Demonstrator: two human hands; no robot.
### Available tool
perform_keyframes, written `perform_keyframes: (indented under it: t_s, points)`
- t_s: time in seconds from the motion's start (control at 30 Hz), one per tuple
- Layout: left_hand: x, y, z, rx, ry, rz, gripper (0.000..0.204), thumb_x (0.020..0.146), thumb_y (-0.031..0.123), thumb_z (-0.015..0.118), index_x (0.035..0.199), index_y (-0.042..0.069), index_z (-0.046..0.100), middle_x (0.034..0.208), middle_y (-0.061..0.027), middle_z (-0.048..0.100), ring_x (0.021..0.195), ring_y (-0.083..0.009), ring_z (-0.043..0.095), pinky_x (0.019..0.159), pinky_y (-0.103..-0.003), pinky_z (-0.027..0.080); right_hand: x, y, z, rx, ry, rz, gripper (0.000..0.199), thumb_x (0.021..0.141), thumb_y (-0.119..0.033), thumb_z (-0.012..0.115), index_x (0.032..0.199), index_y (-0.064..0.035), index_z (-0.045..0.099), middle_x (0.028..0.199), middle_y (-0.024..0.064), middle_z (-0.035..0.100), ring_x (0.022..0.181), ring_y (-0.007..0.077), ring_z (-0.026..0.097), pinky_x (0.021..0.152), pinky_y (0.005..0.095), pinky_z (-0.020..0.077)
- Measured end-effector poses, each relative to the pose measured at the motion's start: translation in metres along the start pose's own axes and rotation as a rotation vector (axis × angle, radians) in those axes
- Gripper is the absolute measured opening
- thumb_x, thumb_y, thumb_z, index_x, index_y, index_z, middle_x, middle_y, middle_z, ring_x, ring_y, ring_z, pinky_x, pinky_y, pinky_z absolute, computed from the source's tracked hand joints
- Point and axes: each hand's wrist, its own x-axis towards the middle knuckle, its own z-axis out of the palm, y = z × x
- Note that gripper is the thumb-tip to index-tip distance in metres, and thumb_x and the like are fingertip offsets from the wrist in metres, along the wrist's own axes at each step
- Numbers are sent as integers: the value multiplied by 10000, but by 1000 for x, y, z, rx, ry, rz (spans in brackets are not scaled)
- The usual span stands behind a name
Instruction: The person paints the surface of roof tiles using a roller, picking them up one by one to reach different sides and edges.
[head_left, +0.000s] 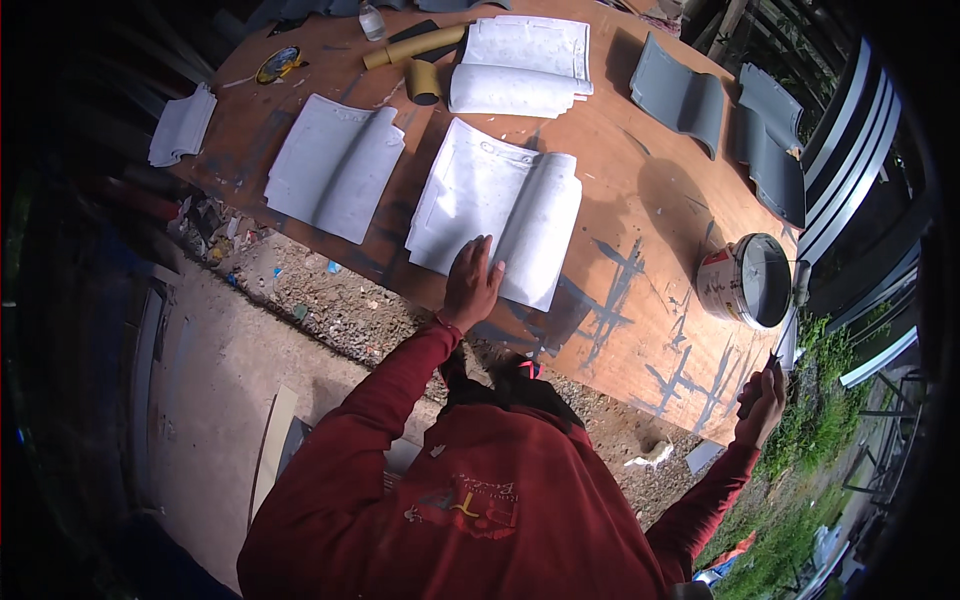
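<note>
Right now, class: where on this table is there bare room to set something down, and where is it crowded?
The widest bare patch of table lies between the white tile under the left hand, the grey tiles and the paint tin. A smaller strip runs below the tin, near the right hand. The far edge is crowded: stacked white tiles, cardboard tubes.

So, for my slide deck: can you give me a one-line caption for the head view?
Left hand rests on a white roof tile on a plywood table; right hand holds a dark tool near a paint can.

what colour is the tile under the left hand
White, while the tiles at the far right are grey; the tile under the left hand shows in the head view.
</note>
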Motion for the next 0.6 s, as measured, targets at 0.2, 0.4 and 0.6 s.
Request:
perform_keyframes:
  t_s: [0.2,0.4,0.6]
  points:
    - [16,45,76,137,-209,-127,931,990,478,578,1578,-108,156,1585,-410,202,1484,-529,249,1221,-568,240,-11,-3,10,552,-250,210,452,1092,-231,501,1513,-73,450,788,-11,527,534,23,440,410,167,333]
    - [-1,44,49,65,-213,-8,899,978,409,617,1598,-59,165,1595,-390,203,1474,-530,266,1213,-572,250,-34,45,30,791,-271,382,477,1128,-292,428,1546,-65,393,771,9,557,464,55,424,332,185,350]
    - [44,27,69,81,-93,-59,697,1008,336,604,1550,-17,343,1484,-376,424,1353,-526,444,1119,-542,388,-6,69,25,819,-489,288,506,1127,-290,420,1554,-32,337,794,61,585,425,95,447,304,219,369]
